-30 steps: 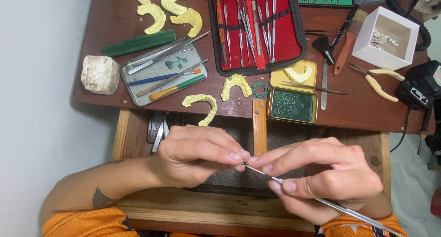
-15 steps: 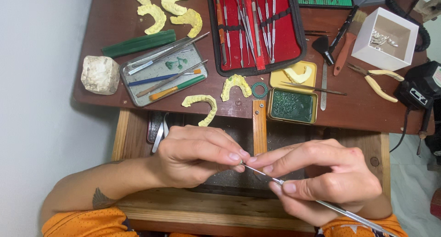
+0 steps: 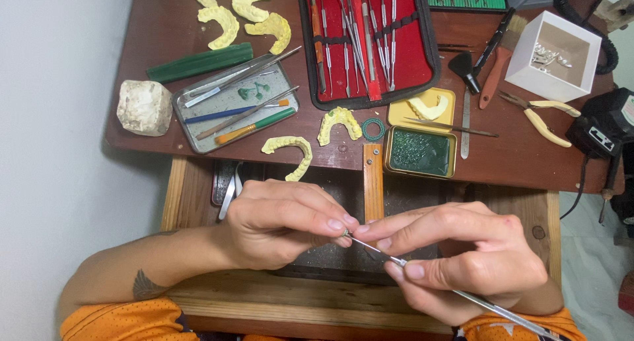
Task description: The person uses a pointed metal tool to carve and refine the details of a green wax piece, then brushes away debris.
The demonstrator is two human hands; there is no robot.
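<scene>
Close to the body, the right hand (image 3: 462,262) pinched a thin metal tool (image 3: 422,275) near its tip. The left hand (image 3: 284,225) was closed on something too small to see. The tool looked light, stiff and slippery. Farther off, yellow teeth molds (image 3: 290,152) lay on the counter (image 3: 165,30).

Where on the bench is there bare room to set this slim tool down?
Bare wood shows on the tabletop left of the yellow casts, above the green bar. Another strip runs below the pliers, right of the green tin. The middle is crowded: metal tray, red instrument case. Both hands, left and right, hold the probe.
</scene>
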